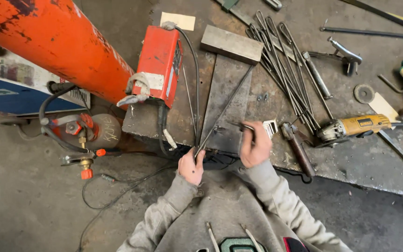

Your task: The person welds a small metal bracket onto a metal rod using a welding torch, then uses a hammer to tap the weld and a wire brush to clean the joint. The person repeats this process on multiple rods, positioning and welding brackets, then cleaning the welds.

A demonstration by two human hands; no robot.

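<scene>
My left hand (191, 166) grips the near end of a long thin metal rod (225, 108) that slants up to the right across a grey steel plate (232, 95) on the workbench. My right hand (254, 148) is closed on a small dark tool (239, 125) whose tip points left onto the plate, close to the rod. Both sleeves are grey. A thick steel block (232, 44) lies at the plate's far end, touching the rod's tip.
A red welding machine (159, 63) sits left of the plate with cables hanging. A bundle of bent rods (283, 65), a hammer (297, 147), a yellow angle grinder (353, 127) and a clamp (346, 53) lie to the right. An orange column (57, 42) and gas cylinder (96, 133) stand left.
</scene>
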